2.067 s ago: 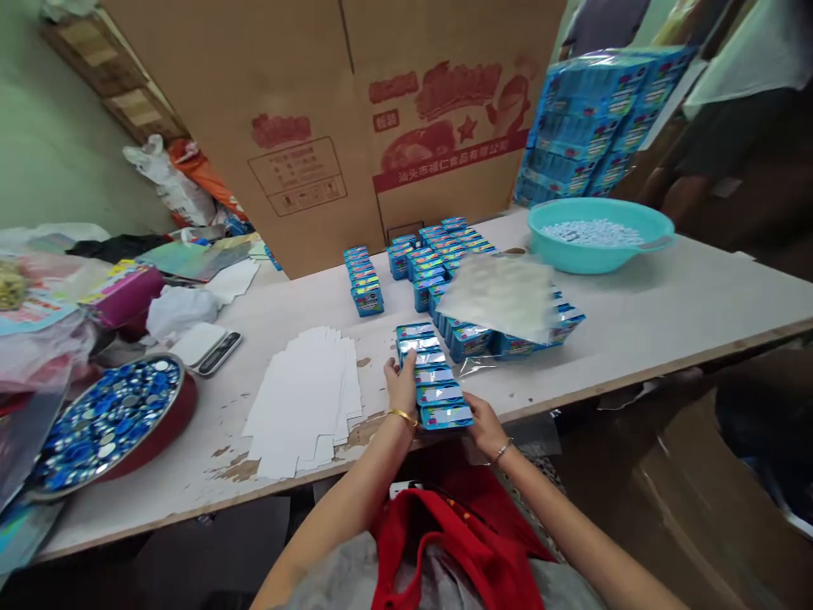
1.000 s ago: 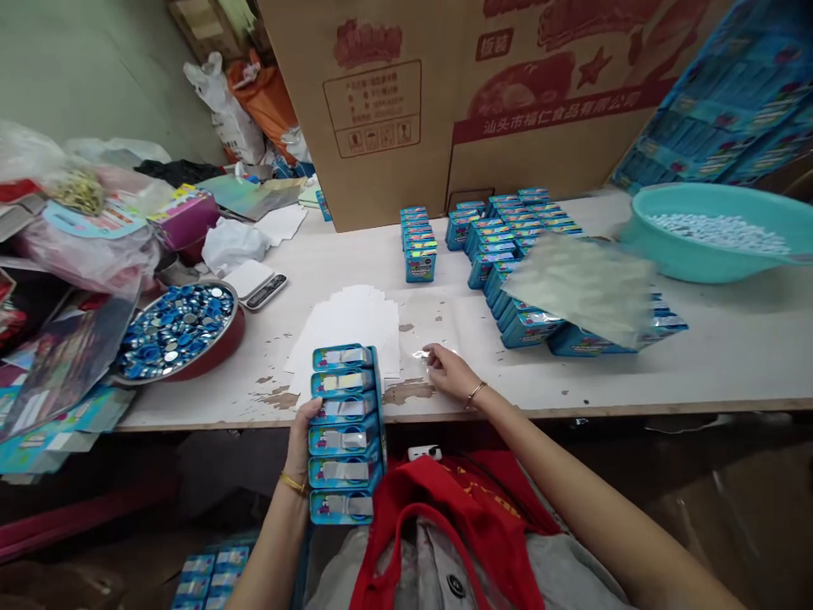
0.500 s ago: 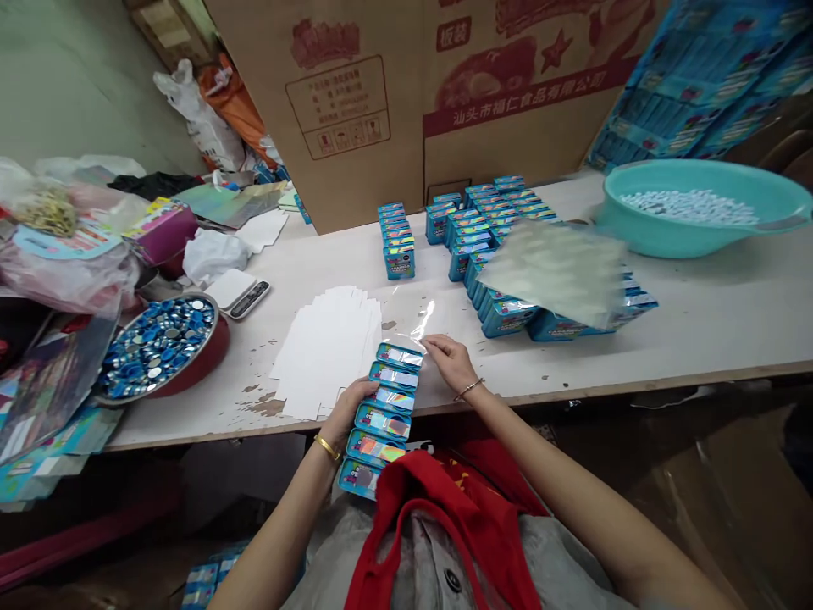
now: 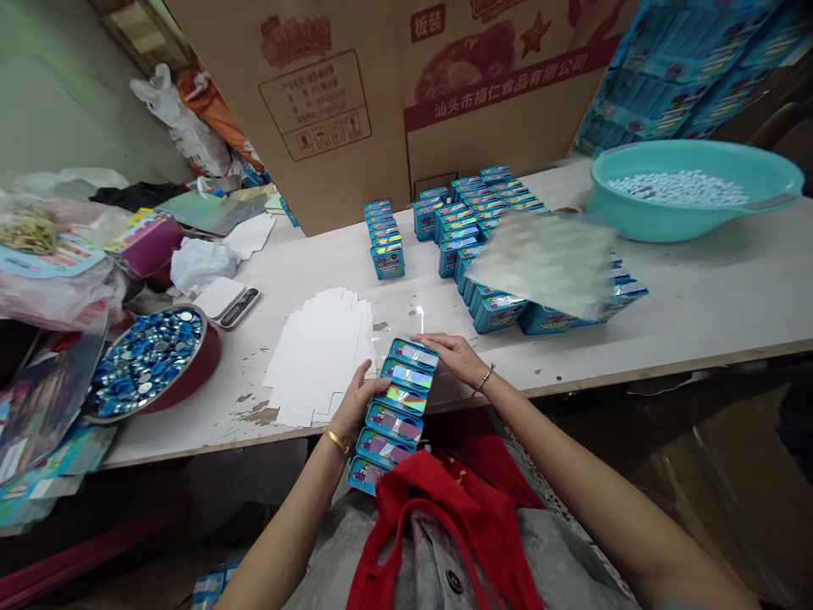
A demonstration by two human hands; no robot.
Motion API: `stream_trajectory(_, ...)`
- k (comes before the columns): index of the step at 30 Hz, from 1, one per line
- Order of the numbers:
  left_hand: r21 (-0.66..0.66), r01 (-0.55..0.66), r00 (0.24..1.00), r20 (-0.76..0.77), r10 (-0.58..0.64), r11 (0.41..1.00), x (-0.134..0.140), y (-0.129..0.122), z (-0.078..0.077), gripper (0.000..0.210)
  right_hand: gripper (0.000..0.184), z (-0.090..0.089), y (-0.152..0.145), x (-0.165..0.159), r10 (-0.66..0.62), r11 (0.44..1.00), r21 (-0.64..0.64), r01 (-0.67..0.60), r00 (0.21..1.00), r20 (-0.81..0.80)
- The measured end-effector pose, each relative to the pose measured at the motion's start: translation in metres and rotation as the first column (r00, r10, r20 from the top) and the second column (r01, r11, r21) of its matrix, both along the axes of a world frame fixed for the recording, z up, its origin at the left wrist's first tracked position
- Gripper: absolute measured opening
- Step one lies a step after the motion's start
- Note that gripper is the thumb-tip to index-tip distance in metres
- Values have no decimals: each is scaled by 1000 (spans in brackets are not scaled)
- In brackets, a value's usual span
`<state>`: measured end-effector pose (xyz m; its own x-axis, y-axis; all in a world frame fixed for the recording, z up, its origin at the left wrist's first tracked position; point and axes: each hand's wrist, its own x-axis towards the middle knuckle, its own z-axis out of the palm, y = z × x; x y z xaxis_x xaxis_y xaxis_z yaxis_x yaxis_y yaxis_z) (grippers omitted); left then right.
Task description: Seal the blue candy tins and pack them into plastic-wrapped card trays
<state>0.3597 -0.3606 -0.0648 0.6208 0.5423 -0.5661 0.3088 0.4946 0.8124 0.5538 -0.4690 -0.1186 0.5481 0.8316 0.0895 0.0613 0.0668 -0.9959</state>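
A row of several small blue tins (image 4: 395, 421) slants from the table edge toward my lap, shiny strips on their upper faces. My left hand (image 4: 356, 405) is closed around the row's left side, thumb on top. At the far end, my right hand (image 4: 456, 356) has its fingers pressed together beside the last tin, on clear plastic film. The film shows mainly as a glint (image 4: 420, 320) beyond the tins, and the right fingertips are partly hidden behind them. White paper sheets (image 4: 323, 352) lie fanned out left of the row.
More blue tins stand in rows (image 4: 386, 246) and in a larger group (image 4: 499, 312), with a stack of clear bags (image 4: 546, 263) on top. A turquoise basin (image 4: 666, 222) holds white pieces. A red bowl (image 4: 203, 368), a small scale (image 4: 240, 305) and a carton (image 4: 356, 178) surround the work area.
The far end of the tin row has swung slightly right and up. My right fingers have come closer against its far end, and less loose film shows. The camera view has shifted slightly.
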Motion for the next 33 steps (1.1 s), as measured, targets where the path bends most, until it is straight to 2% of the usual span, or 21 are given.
stream_trajectory(2, 12, -2, 1000, 19, 2, 1000, 6, -1, 0, 97, 43, -3, 3, 4, -17, 1000, 13, 17, 1000, -5)
stream_trajectory(4, 68, 30, 999, 27, -32, 997, 11, 0, -1, 83, 46, -8, 7, 7, -34, 999, 5, 34, 999, -13)
stream_trajectory(6, 268, 47, 999, -13, -45, 962, 12, 4, -3, 57, 47, -14, 11, 9, -28, 999, -16, 28, 999, -17)
stream_trajectory(7, 420, 55, 998, -55, -35, 906, 11, 7, -4, 45, 47, -17, 12, 10, -17, 1000, -25, 17, 1000, -4)
stream_trajectory(9, 699, 104, 989, -147, -1, 707, 7, 17, -6, 29, 45, -21, 14, 9, 8, 999, -34, -6, 998, 60)
stream_trajectory(11, 844, 194, 976, -216, -14, 500, 4, 29, -8, 25, 43, -24, 13, 8, 11, 999, -46, -3, 986, 168)
stream_trajectory(14, 916, 333, 942, -312, -123, 223, 10, 45, -12, 35, 40, -27, 7, 3, -11, 995, -88, 48, 922, 386)
stream_trajectory(16, 907, 420, 897, -410, -163, 31, 21, 52, -15, 49, 42, -28, 0, -2, -35, 985, -122, 122, 833, 553)
stream_trajectory(17, 891, 452, 877, -453, -163, -46, 28, 55, -16, 52, 45, -28, -3, -6, -49, 976, -136, 170, 779, 625)
stream_trajectory(19, 863, 484, 857, -501, -123, -147, 42, 60, -18, 46, 43, -26, -7, -11, -87, 946, -153, 286, 679, 729)
stream_trajectory(22, 838, 498, 856, -516, -30, -223, 55, 65, -18, 22, 26, -18, -7, -18, -178, 884, -124, 450, 571, 801)
stream_trajectory(25, 837, 462, 876, -481, 5, -293, 59, 68, -14, 19, 25, -7, -1, -22, -270, 856, -31, 516, 499, 823)
stream_trajectory(27, 854, 413, 899, -438, -7, -317, 59, 69, -10, 20, 21, -2, 3, -26, -332, 852, 32, 523, 490, 806)
stream_trajectory(30, 892, 360, 920, -389, -58, -274, 58, 70, -3, 22, 17, 2, 7, -34, -440, 831, 116, 544, 515, 736)
stream_trajectory(33, 924, 349, 917, -371, -147, -154, 58, 73, 3, 19, 17, 5, 6, -39, -506, 820, 191, 540, 526, 684)
